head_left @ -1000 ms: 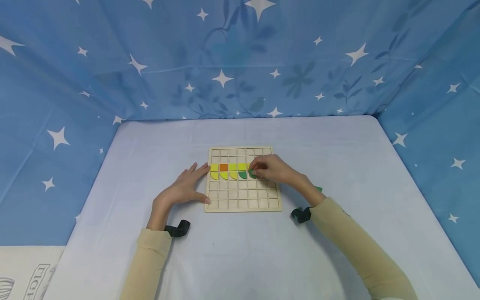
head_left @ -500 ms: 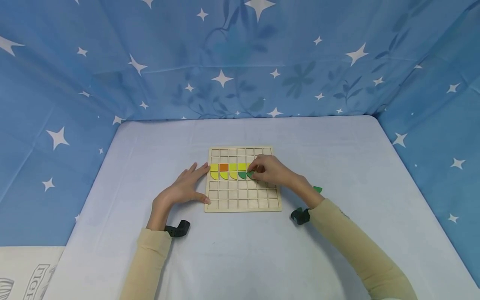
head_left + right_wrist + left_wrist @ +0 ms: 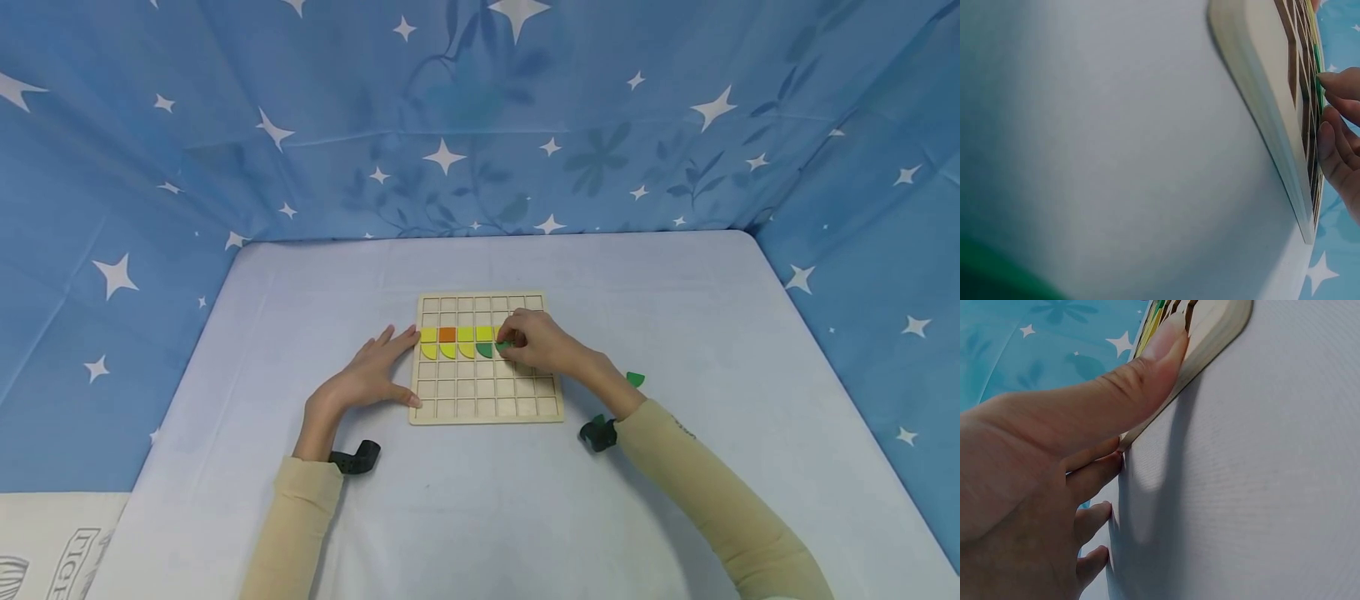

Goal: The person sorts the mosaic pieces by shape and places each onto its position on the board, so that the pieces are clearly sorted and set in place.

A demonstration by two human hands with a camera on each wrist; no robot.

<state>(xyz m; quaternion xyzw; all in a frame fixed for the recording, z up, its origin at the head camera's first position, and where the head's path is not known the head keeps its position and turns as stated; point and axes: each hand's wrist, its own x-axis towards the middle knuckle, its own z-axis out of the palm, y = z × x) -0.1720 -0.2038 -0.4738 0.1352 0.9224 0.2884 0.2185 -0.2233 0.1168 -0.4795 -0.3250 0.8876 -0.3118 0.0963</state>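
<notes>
A wooden grid board (image 3: 486, 410) lies on the table. One row holds yellow squares (image 3: 483, 333) and an orange square (image 3: 447, 334); below are yellow quarter-circle tiles (image 3: 447, 351) and a green quarter-circle tile (image 3: 485, 351). My right hand (image 3: 543, 340) pinches another green quarter-circle tile (image 3: 502, 346) at the cell right of that one. Its fingers cover part of the tile and the row's right end. With fingers spread, my left hand (image 3: 367, 372) rests along the board's left edge. Its thumb (image 3: 1163, 347) presses the near-left corner in the left wrist view.
A loose green tile (image 3: 635, 379) lies right of the board, by my right forearm. Another green piece (image 3: 598, 419) shows partly behind the right wrist camera (image 3: 597, 436). The white table (image 3: 480, 500) meets a blue star-patterned curtain (image 3: 480, 108) at the back.
My right fingers shift slightly over the green tile at the same cell. The right forearm moves a little left, uncovering more of the loose green tile. The left hand stays still.
</notes>
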